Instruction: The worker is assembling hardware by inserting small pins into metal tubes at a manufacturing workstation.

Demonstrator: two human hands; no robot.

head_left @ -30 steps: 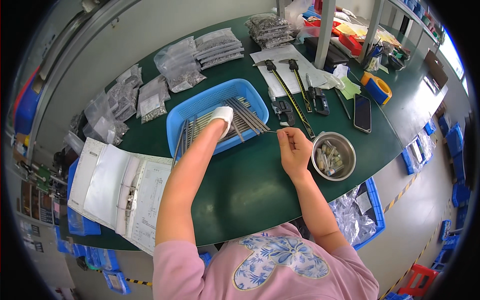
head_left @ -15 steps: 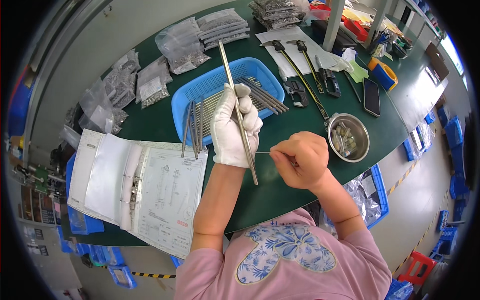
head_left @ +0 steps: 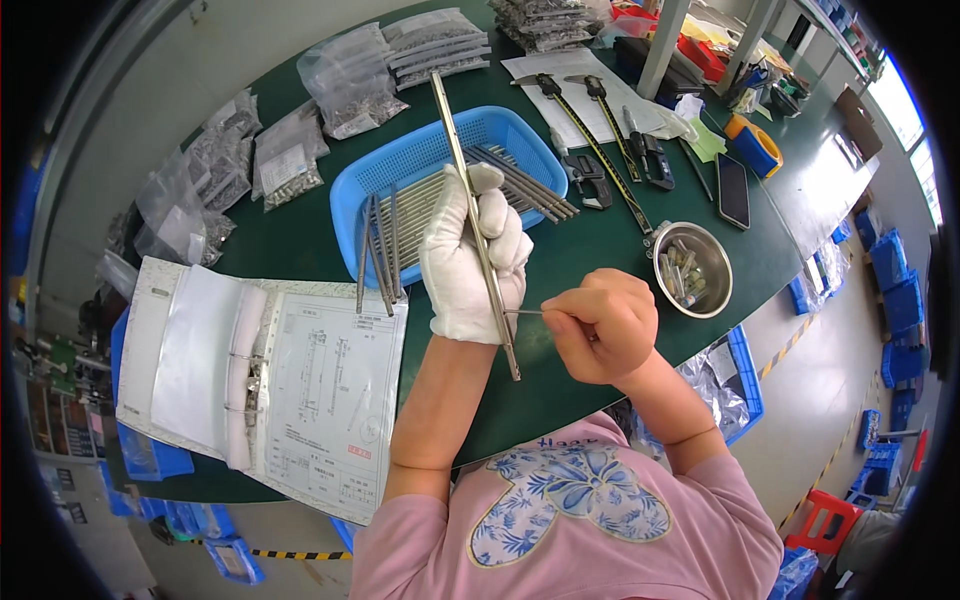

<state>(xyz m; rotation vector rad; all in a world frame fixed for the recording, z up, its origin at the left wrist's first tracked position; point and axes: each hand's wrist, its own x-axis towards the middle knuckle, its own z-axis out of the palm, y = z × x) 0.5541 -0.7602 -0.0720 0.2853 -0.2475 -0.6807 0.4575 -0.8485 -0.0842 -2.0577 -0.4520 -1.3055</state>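
My left hand (head_left: 462, 265), in a white glove, is closed around a long shiny metal rod (head_left: 451, 118). The rod slants from the far left toward me, its near end sticking out below the glove. In my bare right hand (head_left: 606, 325) a thin metal pin (head_left: 528, 312) is pinched between thumb and fingers. The pin points left, and its tip meets the rod's side just beside the glove; whether it enters a hole is too small to tell. Behind my left hand stands a blue perforated basket (head_left: 345, 185) holding many metal rods (head_left: 420, 215), with darker ones laid across its edges.
An open binder with drawings (head_left: 330, 390) lies at the left. To the right are a metal bowl of small glass vials (head_left: 722, 275), calipers (head_left: 575, 115), micrometers (head_left: 590, 178) and a phone (head_left: 733, 193). Bagged parts (head_left: 355, 90) line the back.
The rod has turned slightly in my left glove and its near end sits a little lower. The pin's tip now meets the rod's side. The whole view has shifted slightly.
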